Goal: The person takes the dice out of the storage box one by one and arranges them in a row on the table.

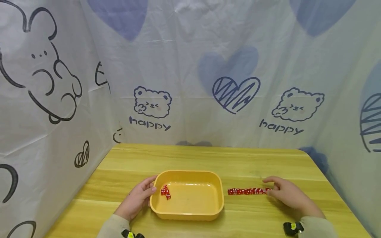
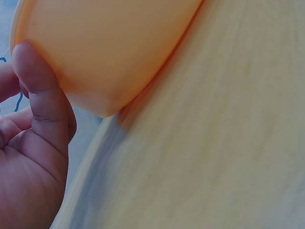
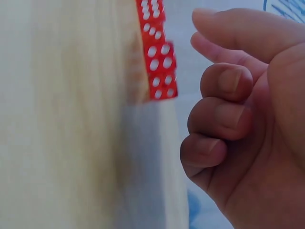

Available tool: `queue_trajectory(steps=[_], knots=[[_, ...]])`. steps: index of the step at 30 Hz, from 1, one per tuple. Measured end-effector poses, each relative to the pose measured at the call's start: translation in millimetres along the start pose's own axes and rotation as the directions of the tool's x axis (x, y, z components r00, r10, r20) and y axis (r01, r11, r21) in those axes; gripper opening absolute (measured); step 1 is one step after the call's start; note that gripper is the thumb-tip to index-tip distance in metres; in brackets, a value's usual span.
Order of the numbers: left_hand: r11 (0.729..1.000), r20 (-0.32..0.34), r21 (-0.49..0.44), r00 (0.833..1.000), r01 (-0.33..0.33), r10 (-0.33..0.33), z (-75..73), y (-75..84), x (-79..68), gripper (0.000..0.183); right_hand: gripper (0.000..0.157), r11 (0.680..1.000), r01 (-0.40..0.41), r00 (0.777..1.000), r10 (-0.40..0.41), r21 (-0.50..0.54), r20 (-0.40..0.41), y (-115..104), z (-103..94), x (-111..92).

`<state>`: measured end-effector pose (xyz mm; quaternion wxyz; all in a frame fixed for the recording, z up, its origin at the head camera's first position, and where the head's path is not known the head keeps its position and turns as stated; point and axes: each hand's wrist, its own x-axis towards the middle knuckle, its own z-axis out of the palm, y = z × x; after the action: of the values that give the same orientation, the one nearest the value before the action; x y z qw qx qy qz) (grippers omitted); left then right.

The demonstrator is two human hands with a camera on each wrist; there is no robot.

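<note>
On the table stands a yellow plastic basin (image 1: 190, 216), upright, with several red dice (image 1: 165, 191) with white pips at the left of its floor. My left hand (image 1: 140, 196) grips the basin's left rim, thumb at the edge; the left wrist view shows the thumb (image 2: 40, 76) against the wall. To the right of the basin, more red dice form a straight row (image 1: 247, 191). At the row's right end is my right hand (image 1: 291, 196), index finger and thumb apart, the other fingers curled in, nothing between them. The right wrist view shows the row's end dice (image 3: 161, 57) beside the fingertips.
The wood-grain table (image 1: 238, 162) runs back to a white cloth (image 1: 190, 132) printed with hearts and bears, which also hangs at both sides. A dark band (image 1: 293, 228) sits on the right wrist, another (image 1: 131, 234) on the left.
</note>
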<state>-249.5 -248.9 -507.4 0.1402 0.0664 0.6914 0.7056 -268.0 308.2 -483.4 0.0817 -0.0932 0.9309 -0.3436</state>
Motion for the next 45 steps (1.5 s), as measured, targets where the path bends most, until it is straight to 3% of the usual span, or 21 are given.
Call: queue_trajectory(steps=[19, 24, 35, 45], knots=[[1.0, 0.001, -0.001, 1.0, 0.009, -0.009, 0.5, 1.9, -0.9, 0.059, 0.033, 0.988, 0.15, 0.989, -0.149, -0.022, 0.021, -69, 22.9, 9], [1.0, 0.004, -0.003, 1.0, 0.008, -0.008, 0.0, 1.5, -0.1, 0.059, 0.033, 0.975, 0.221, 0.974, -0.22, -0.029, 0.051, -86, 29.0, 11], [1.0, 0.022, -0.007, 1.0, -0.006, 0.006, 1.1, 1.7, -0.7, 0.061, 0.027, 0.958, 0.282, 0.954, -0.275, -0.05, 0.116, -123, 40.7, 23], [1.0, -0.002, -0.005, 1.0, 0.008, -0.008, 1.2, 1.2, -0.7, 0.059, 0.027, 0.921, 0.384, 0.911, -0.368, -0.062, 0.184, -155, 49.0, 41]])
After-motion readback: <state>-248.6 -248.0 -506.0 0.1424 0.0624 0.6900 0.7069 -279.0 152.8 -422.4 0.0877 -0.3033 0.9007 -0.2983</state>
